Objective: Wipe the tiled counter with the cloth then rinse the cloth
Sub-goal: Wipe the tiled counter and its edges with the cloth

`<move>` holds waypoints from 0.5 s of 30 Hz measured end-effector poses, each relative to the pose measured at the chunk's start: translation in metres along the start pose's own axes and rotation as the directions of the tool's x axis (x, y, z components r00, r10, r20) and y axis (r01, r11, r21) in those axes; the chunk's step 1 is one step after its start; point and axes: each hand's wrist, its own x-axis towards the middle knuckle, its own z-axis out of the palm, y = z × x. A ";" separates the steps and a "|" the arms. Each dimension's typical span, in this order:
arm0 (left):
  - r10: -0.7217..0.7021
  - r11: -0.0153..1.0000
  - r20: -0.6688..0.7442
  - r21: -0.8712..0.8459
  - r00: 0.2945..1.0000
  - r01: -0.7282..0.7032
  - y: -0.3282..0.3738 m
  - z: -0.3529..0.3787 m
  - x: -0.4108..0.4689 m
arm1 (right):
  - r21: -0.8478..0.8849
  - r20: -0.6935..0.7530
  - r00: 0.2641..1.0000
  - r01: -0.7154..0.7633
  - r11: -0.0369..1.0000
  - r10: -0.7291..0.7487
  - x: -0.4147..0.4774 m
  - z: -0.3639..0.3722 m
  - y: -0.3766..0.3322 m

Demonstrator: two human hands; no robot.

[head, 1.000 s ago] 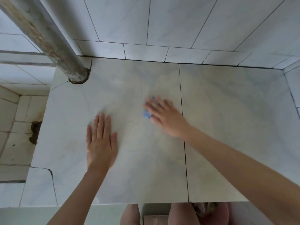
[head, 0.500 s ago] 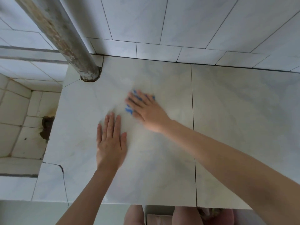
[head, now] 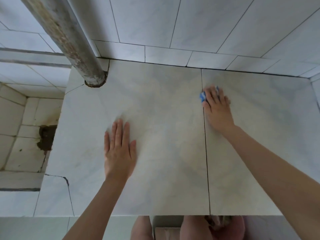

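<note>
The tiled counter (head: 164,118) is pale marbled tile with a dark grout line running front to back. My right hand (head: 217,110) lies flat with straight fingers on a blue cloth (head: 202,97), pressing it onto the counter just right of that grout line. Only small blue edges of the cloth show past the fingers and thumb. My left hand (head: 119,151) rests flat on the counter with fingers straight and together, to the left and nearer me, holding nothing.
A stained grey pipe (head: 69,40) enters the counter at its back left corner. Tiled walls (head: 190,23) rise behind and at the right. A lower tiled recess with a dark hole (head: 45,137) lies left of the counter. My knees show below the front edge.
My right hand has swept the cloth to the right, from the left tile across the grout line. My left hand has stayed flat in the same spot.
</note>
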 end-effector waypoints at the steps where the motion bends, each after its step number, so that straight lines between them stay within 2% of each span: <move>1: 0.000 1.000 0.001 -0.002 1.000 0.000 0.000 0.001 0.000 | -0.013 -0.012 1.000 -0.005 1.000 0.005 -0.007 0.003 -0.010; 3: 0.001 1.000 0.006 0.008 1.000 -0.001 -0.001 0.001 0.000 | -0.022 -0.053 0.994 0.095 0.995 -0.096 -0.031 0.014 -0.036; 5: 0.005 1.000 0.010 0.013 1.000 -0.005 -0.001 0.002 0.000 | -0.004 -0.054 0.961 0.272 0.962 -0.272 -0.077 0.025 -0.063; 9: 0.018 1.000 0.003 0.001 1.000 -0.018 -0.002 0.001 0.000 | 0.058 0.045 0.834 0.547 0.835 -0.550 -0.191 0.037 -0.098; 12: 0.015 0.999 0.007 -0.031 1.000 -0.014 -0.003 0.001 0.001 | 0.060 0.114 0.760 0.638 0.768 -0.640 -0.230 0.035 -0.085; 14: 0.015 0.998 0.013 -0.054 1.000 -0.015 -0.003 0.001 0.001 | 0.047 0.149 0.764 0.629 0.776 -0.628 -0.217 0.032 -0.063; 15: 0.013 0.998 0.019 -0.069 1.000 -0.011 -0.003 0.001 0.001 | 0.041 0.156 0.791 0.594 0.804 -0.592 -0.203 0.029 -0.050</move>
